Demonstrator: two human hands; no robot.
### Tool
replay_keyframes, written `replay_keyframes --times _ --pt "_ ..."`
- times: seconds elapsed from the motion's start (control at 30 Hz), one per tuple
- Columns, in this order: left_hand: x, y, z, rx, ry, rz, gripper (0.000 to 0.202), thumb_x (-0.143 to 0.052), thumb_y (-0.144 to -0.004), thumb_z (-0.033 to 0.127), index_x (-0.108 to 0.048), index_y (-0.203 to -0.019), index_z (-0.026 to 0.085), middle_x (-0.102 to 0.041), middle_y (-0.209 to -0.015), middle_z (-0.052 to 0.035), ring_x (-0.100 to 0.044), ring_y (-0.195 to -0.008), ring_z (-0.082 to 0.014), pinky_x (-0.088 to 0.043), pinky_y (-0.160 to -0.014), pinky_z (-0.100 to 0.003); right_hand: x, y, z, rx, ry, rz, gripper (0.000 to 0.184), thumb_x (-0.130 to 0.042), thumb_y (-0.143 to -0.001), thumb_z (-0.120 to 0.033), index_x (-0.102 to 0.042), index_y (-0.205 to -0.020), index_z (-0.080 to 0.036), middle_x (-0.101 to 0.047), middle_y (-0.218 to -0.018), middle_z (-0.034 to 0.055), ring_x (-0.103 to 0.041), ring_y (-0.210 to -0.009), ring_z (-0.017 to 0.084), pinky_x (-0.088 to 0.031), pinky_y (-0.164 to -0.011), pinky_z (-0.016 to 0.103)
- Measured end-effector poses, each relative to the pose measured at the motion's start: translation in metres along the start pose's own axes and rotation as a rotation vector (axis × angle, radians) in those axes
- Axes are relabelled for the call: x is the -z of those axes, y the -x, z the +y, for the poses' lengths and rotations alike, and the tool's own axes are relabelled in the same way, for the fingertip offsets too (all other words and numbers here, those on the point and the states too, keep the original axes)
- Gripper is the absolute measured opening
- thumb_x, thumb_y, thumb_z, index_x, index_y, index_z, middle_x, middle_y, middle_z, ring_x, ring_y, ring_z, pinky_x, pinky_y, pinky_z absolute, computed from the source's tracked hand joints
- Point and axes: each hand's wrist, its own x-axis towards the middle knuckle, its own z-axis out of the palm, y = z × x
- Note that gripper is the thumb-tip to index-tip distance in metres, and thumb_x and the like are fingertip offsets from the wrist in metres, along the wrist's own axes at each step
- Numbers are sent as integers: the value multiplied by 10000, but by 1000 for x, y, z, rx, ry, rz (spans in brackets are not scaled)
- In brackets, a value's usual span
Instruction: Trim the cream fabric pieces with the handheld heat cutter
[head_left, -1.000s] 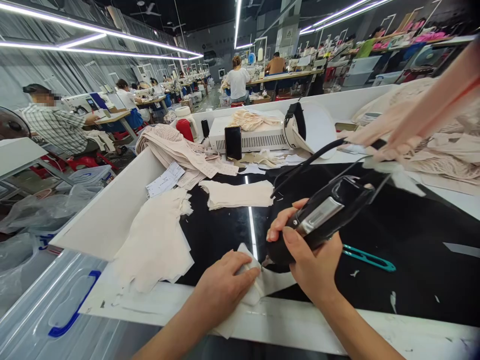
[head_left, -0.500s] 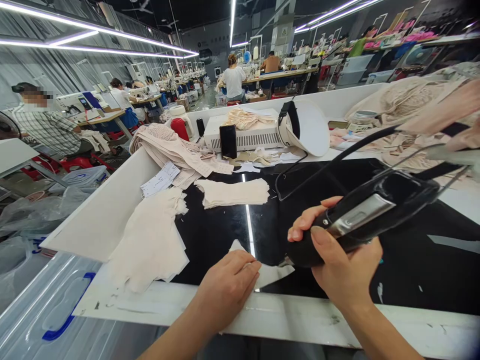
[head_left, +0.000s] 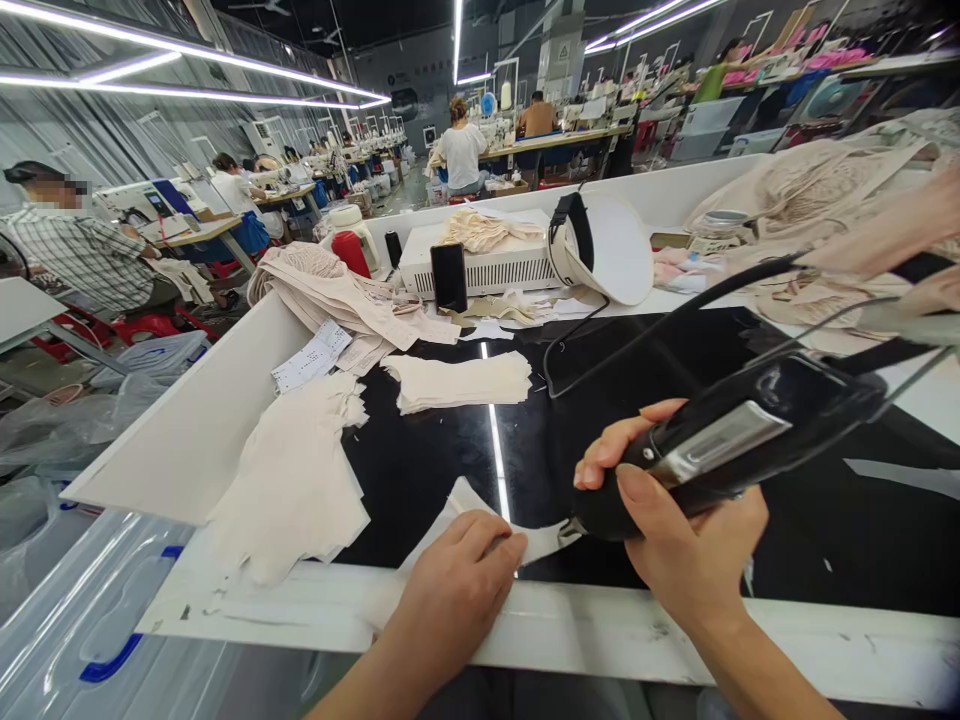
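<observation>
My right hand [head_left: 694, 540] wraps round a black corded hand tool [head_left: 720, 440] with a metal plate on its side. The tool's small metal tip points down-left and touches the right end of a pale fabric piece [head_left: 459, 500] on the black work surface [head_left: 420, 470]. My left hand [head_left: 461, 575] is closed over the middle of this piece, its fingers curled and pressed together near the table's front edge. Part of the fabric is hidden beneath that hand. Farther off lies a cream fabric stack [head_left: 457, 382], and to the left a larger stack [head_left: 292, 490].
At the back stand a white vented box [head_left: 502, 262], a phone [head_left: 449, 278] and a white visor [head_left: 619, 250]. The tool's cable [head_left: 675, 310] runs up right towards heaped beige fabric [head_left: 817, 185]. Plastic bins [head_left: 97, 600] stand left; people sit at sewing machines beyond.
More of the fabric piece shows above and left of my left hand. The tool tip now meets its right end. The view has shifted slightly.
</observation>
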Motion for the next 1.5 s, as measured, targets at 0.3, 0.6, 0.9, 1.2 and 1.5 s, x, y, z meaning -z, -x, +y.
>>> replay_keyframes --times 0.3,0.6,0.9,1.2,1.5 --pt "-2 1 3 -14 -68 -10 251 -485 -1208 106 -721 -1265 172 -795 -1108 -87 -807 -1020 -232 -733 -895 -336 -14 -1 5 -23 -32 -18 403 -982 -954 -413 -695 -1217 -304 -741 -876 -46 -702 -663 176 -612 -654 347" --pt "-9 8 1 -1 -71 -4 245 -613 -1133 56 -720 -1329 158 -770 -1170 -112 -794 -1104 -244 -724 -993 -345 -17 1 12 -16 -20 -47 324 -918 -991 -298 -688 -1219 -305 -752 -876 -47 -714 -659 169 -628 -649 340" --pt "-5 5 3 13 -96 39 298 -557 -1124 49 -754 -1299 189 -748 -1179 -112 -771 -1077 -245 -724 -999 -371 -24 1 12 -22 -69 -76 358 -960 -985 -385 -696 -1215 -311 -742 -873 -48 -710 -661 160 -625 -646 327" --pt "-9 5 3 12 -100 78 276 -543 -1171 97 -770 -1297 191 -752 -1186 -114 -776 -1071 -240 -729 -1055 -413 -28 0 15 -19 -41 -64 329 -914 -995 -351 -671 -1212 -306 -732 -856 -50 -706 -642 170 -618 -638 341" --pt "-12 3 3 17 -81 90 227 -609 -1138 87 -750 -1287 182 -758 -1160 -110 -763 -1031 -246 -731 -943 -372 -33 1 24 -26 -31 -68 345 -928 -1001 -389 -677 -1221 -302 -736 -862 -45 -705 -666 162 -636 -685 339"
